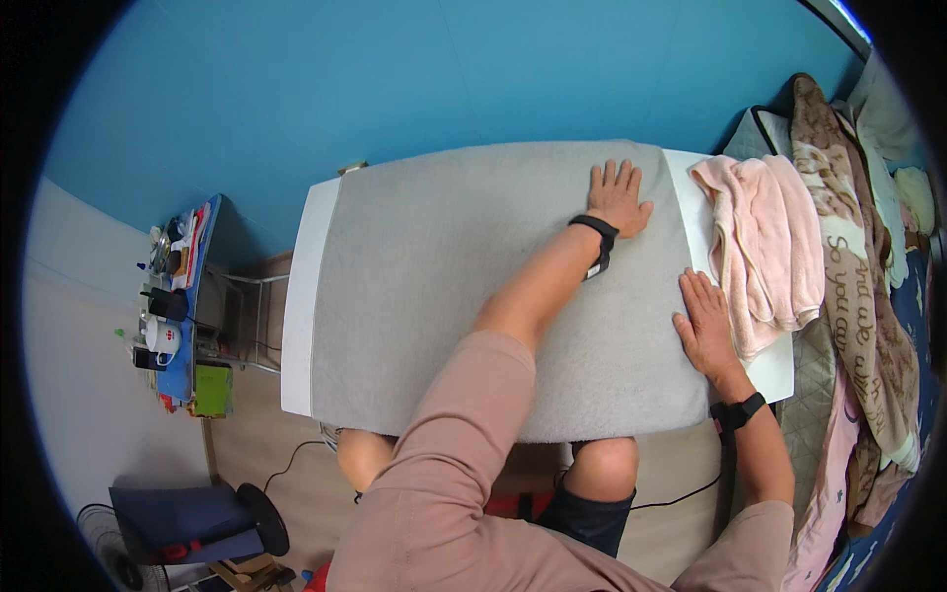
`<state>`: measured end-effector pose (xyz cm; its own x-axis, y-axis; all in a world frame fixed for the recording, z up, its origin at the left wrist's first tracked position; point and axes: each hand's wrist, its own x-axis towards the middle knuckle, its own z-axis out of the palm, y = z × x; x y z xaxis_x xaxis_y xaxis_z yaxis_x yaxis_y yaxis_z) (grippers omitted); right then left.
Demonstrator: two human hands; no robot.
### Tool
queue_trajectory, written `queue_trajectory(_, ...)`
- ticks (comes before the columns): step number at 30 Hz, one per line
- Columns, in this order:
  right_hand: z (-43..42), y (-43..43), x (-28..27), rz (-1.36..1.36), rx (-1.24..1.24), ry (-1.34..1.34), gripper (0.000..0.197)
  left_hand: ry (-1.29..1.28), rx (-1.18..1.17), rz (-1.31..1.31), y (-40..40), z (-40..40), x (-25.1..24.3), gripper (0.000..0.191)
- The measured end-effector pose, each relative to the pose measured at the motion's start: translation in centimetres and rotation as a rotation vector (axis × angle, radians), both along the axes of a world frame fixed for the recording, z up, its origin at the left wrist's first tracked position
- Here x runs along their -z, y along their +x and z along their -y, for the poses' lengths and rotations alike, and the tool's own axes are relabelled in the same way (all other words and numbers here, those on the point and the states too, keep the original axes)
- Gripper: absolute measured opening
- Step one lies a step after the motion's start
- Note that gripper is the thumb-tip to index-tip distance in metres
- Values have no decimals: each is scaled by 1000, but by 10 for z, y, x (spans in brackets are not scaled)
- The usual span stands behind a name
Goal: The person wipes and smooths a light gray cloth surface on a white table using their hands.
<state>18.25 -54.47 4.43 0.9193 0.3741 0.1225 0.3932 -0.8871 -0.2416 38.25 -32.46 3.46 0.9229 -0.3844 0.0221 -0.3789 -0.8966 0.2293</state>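
A grey plush towel (436, 274) lies spread over a white table (302, 296), whose surface shows at both ends. My left hand (618, 198) rests flat on the towel towards its upper right corner, fingers apart, palm down. Nearer to me, my right hand (704, 318) lies palm down at the towel's right edge, its fingers close to a folded pink towel (769, 244). That pink towel sits on the table's bare right end. Each wrist wears a black band. Neither hand grasps anything.
A blue wall stands behind the table. At left, a small blue table (191, 325) holds a white mug (163, 337) and other items. Blankets (843, 274) are heaped on a bed at right. A fan (111, 544) is at lower left; a black cable crosses the floor.
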Motion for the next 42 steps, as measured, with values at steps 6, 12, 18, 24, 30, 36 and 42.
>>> queue_trajectory(6, 0, 1, -1, -11, 1, 5, 63, 24, -55, -53, 10, -87, 5, 72)
queue_trajectory(12, -3, 5, -4, -7, -14, 19, 62, 104, -296, -45, 11, -237, 4, 72)
queue_trajectory(18, -5, 6, -4, -12, -36, -8, 63, 129, -627, -64, -8, -383, 14, 73)
queue_trajectory(24, -5, 3, -2, 7, -61, -30, 63, 137, -863, -99, -60, -472, 4, 73)
queue_trajectory(30, -15, 4, 0, 30, -97, -37, 62, 256, -737, 25, -181, -515, -7, 71)
queue_trajectory(36, -4, 3, 8, 47, -93, -159, 62, 88, -353, 50, -360, -489, -24, 73)
queue_trajectory(42, -45, -4, -15, -48, 108, -672, 65, -82, -305, 133, -453, -473, -4, 75)
